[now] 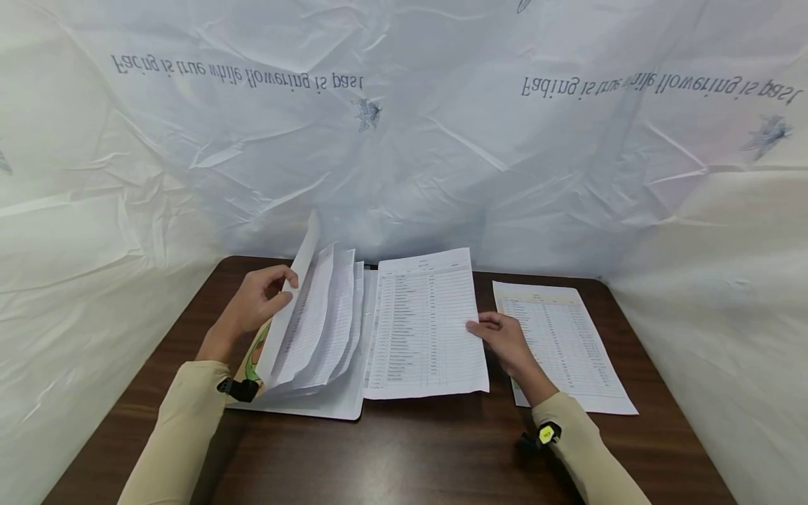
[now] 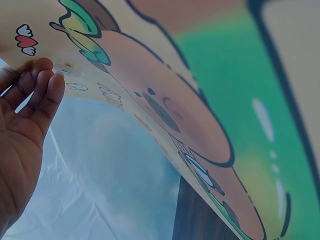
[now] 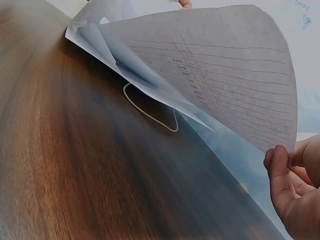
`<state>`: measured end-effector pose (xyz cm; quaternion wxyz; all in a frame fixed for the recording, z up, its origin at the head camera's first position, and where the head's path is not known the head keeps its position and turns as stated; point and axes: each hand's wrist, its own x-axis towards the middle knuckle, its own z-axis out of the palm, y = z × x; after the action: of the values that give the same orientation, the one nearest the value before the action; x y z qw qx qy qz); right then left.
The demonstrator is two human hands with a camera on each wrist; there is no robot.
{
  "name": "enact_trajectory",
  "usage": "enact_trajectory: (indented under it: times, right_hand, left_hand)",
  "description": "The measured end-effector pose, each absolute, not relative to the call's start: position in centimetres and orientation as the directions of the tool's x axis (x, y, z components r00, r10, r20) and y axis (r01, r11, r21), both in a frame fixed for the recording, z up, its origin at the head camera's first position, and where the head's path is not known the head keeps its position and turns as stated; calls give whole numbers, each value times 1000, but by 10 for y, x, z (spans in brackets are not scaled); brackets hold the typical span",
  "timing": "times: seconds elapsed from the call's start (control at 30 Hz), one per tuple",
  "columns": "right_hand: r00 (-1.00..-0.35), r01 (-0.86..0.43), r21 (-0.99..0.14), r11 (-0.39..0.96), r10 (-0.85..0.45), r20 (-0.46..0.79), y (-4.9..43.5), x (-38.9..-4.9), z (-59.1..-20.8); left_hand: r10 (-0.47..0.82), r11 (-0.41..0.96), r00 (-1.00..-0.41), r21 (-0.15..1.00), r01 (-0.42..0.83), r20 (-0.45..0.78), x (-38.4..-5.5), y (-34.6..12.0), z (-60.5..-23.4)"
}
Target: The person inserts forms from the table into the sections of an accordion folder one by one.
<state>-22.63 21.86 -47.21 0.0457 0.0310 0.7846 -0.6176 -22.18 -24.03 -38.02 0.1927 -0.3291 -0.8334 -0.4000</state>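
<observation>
A file folder with a cartoon-printed cover stands open on the table. My left hand pinches the raised cover by its edge, thumb on the white inner side. Several printed pages fan out beside that cover. To their right, a printed list sheet lies over the folder's right side. My right hand pinches this sheet at its right edge. In the right wrist view the sheet bends upward, with a clear plastic sleeve beneath it.
Another printed sheet lies at the right on the dark wooden table. A pale thin loop shows on the tabletop near the folder. White sheeting with printed words hangs behind and at both sides.
</observation>
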Motion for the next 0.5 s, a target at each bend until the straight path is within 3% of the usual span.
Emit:
enact_trajectory:
  times: [0.5]
  right_hand:
    - [-993,110,-974,196,-16,-115,207,-229,-475]
  left_hand:
    - [383,465,-719,551,693,580,-220,-239,-380]
